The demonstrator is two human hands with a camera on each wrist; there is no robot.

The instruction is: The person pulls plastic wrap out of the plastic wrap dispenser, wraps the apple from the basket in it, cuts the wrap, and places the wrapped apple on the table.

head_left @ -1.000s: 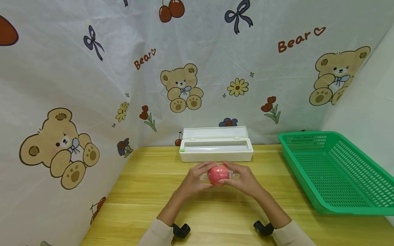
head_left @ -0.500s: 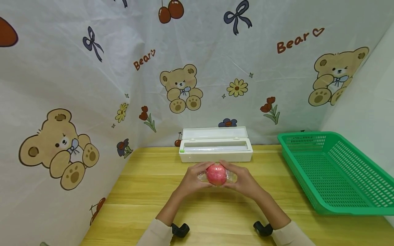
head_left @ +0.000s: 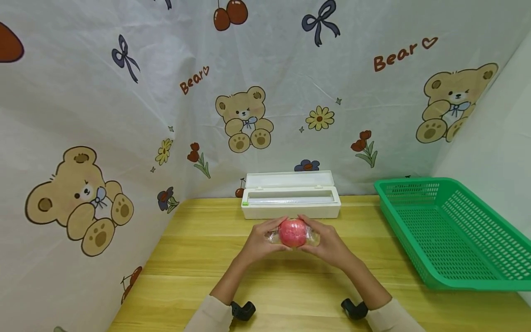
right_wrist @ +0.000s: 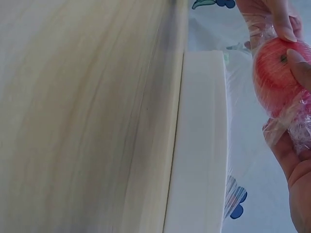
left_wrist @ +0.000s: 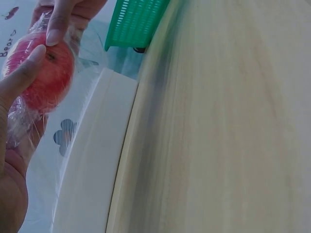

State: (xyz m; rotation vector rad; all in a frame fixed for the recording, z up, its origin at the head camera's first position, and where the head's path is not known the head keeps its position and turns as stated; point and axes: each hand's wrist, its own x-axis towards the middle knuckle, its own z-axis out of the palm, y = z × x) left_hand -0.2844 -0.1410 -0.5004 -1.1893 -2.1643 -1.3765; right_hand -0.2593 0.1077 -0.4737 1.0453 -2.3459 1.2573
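A red apple [head_left: 292,233] wrapped in clear cling film is held between both hands over the table, in front of the white box. My left hand [head_left: 258,243] grips its left side, fingers at the top and thumb underneath. On the right side my right hand [head_left: 330,243] grips it the same way. Loose film [head_left: 313,236] bunches out at each side of the apple, inside the curve of the hands. In the left wrist view the two thumbs almost meet on the apple [left_wrist: 53,80], close to a small dark hollow. The right wrist view shows crumpled film [right_wrist: 291,116] against the fingers.
Behind the hands stands a white cling film box [head_left: 291,212] with its lid [head_left: 289,179] raised and a film roll [head_left: 290,200] inside. A green plastic basket [head_left: 439,276] sits on the right of the wooden table [head_left: 199,258]. A bear-printed cloth [head_left: 282,60] hangs behind.
The apple has turned in the hands and shifted slightly left. My right thumb has moved from the apple's front to its lower edge. Both hands still hold it.
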